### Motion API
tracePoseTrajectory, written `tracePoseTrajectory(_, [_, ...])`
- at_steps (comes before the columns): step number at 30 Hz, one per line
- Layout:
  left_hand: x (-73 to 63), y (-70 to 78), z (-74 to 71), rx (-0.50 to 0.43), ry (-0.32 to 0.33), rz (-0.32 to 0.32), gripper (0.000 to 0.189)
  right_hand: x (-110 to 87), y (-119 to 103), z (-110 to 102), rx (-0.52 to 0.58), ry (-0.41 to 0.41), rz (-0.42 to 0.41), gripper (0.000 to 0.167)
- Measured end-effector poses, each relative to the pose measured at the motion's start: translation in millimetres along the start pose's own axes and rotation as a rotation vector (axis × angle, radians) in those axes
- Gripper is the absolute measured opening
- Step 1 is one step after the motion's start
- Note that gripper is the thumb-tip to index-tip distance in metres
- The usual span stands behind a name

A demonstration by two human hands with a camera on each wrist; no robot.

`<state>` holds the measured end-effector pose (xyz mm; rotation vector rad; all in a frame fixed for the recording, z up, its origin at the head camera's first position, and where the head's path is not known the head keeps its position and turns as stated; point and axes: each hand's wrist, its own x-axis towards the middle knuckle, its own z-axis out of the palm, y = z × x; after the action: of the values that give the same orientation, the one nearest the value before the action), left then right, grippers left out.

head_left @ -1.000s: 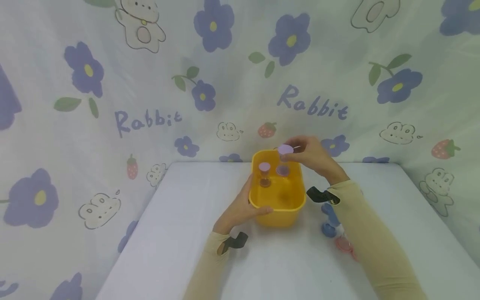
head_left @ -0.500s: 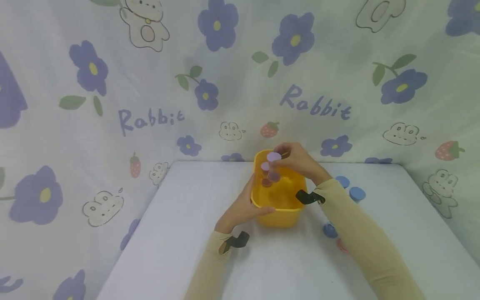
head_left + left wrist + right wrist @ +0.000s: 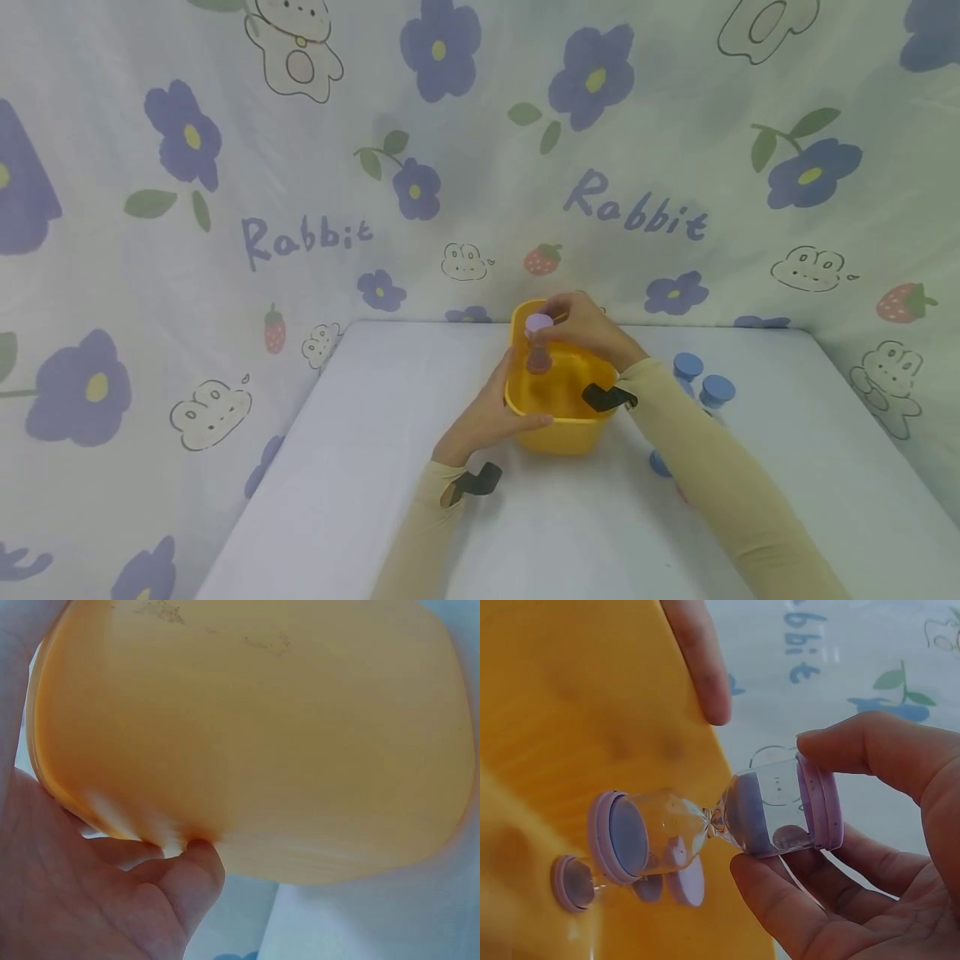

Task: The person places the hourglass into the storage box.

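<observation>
My right hand pinches a purple-capped hourglass by its upper end, thumb on the cap and fingers against the glass. It hangs over the inside of a yellow plastic bin, tilted in the right wrist view, with grey-purple sand in both bulbs. A second purple-capped hourglass stands inside the bin, partly hidden behind the held one. At the bin's left side, my left hand grips it, thumb along the near rim and fingers pressed to the outer wall.
Blue-capped hourglasses stand on the white table right of the bin. Another blue piece lies nearer, and a bit of red shows beside my right sleeve. A patterned curtain rises behind the table.
My right hand has carried the purple hourglass left and slightly down, over the one standing in the bin. The right forearm's shift uncovers blue hourglasses at the right. My left hand keeps its grip.
</observation>
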<state>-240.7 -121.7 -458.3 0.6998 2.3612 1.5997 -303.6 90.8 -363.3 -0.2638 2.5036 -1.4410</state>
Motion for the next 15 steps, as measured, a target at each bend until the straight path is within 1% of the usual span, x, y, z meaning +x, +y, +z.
tracePoseTrajectory(5, [-1.2, -0.2, -0.3, 0.013, 0.01, -0.006, 0.121, 0.9, 0.3, 7.5, -0.023, 0.017, 0.086, 0.059])
tracePoseTrajectory(7, [-1.0, -1.3, -0.2, 0.012, 0.007, 0.002, 0.119, 1.7, 1.3, 9.7, -0.036, 0.022, 0.097, 0.056])
tracePoseTrajectory(10, [-0.2, -2.8, 0.0, 0.008, 0.003, 0.02, 0.116, 3.2, 4.4, 12.4, -0.027, 0.02, 0.09, 0.048])
tracePoseTrajectory(15, [0.9, -2.7, -0.1, 0.012, 0.004, 0.044, 0.116, 5.2, 10.4, 14.7, -0.024, 0.023, 0.033, 0.039])
